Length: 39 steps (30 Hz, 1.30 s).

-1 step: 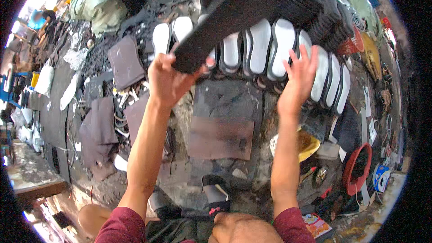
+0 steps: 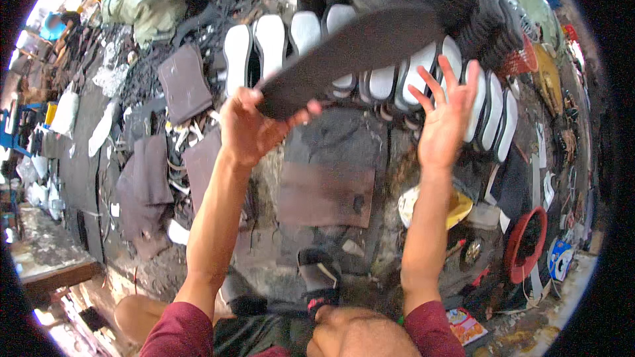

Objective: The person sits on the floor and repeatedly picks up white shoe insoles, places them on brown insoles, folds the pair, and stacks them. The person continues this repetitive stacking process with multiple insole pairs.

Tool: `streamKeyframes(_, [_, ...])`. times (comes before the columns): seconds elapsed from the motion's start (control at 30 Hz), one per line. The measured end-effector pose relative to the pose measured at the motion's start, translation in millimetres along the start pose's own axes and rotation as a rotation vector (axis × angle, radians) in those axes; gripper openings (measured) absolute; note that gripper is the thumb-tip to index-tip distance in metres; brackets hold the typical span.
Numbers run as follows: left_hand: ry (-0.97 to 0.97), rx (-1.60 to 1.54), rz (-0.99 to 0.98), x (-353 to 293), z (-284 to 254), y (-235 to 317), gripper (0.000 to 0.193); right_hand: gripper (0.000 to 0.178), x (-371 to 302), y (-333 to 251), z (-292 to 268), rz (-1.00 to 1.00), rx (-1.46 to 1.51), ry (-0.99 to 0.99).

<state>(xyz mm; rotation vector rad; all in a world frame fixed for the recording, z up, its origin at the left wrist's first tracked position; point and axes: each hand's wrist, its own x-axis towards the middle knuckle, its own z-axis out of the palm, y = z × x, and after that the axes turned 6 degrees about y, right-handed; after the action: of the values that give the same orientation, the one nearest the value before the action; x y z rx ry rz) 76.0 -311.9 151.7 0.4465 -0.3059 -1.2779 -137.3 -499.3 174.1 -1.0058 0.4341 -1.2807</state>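
A long dark shoe sole slants up and to the right across the middle, its near end gripped between thumb and fingers of my left hand. My right hand holds nothing; its fingers are spread, and it is raised apart from the sole. Beyond both hands lies a curved row of dark soles with white tops, among them a white-topped sole on the left and another white-topped sole on the right. The held sole hides part of that row.
A brown flat sheet lies on a dark mat in front of me. Stacked black soles stand far right. A yellow-lined bowl and a red basin are at right. Brown sheets lie at left.
The sole's far end has swung right and down, exposing more of the white-topped row at left. My right hand has shifted slightly right, with its fingers still spread.
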Motion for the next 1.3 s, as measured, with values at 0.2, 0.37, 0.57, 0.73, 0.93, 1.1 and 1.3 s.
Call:
streamKeyframes(0.2, [0.858, 1.102, 0.199, -95.2, -98.9, -116.0, 0.083, 0.040, -46.1, -47.2, -36.5, -0.328, -0.744, 0.176])
streamKeyframes(0.37, [1.064, 1.960, 0.082, -139.6, -116.0, -198.9, 0.068, 0.041, -99.4, -64.4, -77.6, -0.214, -0.944, 0.258])
streamKeyframes(0.57, [0.470, 1.880, 0.446, -141.4, -60.7, -224.6, 0.047, 0.039, -127.0, -62.0, -112.9, -0.063, -0.907, 0.368])
streamKeyframes(0.73, [0.371, 1.835, 0.381, -128.9, -56.8, -220.9, 0.044, 0.038, -125.9, -51.0, -116.4, -0.027, -0.901, 0.400])
streamKeyframes(0.93, [0.858, 1.591, 0.310, -106.2, -96.4, -183.2, 0.088, 0.039, -140.2, -2.6, -107.4, 0.195, -0.743, 0.351])
streamKeyframes(1.1, [0.941, 1.521, 0.330, -122.2, -134.0, -160.0, 0.071, 0.039, -169.3, 73.5, -129.4, 0.450, -0.567, 0.290])
streamKeyframes(1.3, [1.132, 1.203, 0.113, -116.6, -112.5, -155.8, 0.037, 0.039, -185.0, 108.3, -147.4, 0.555, -0.551, 0.235])
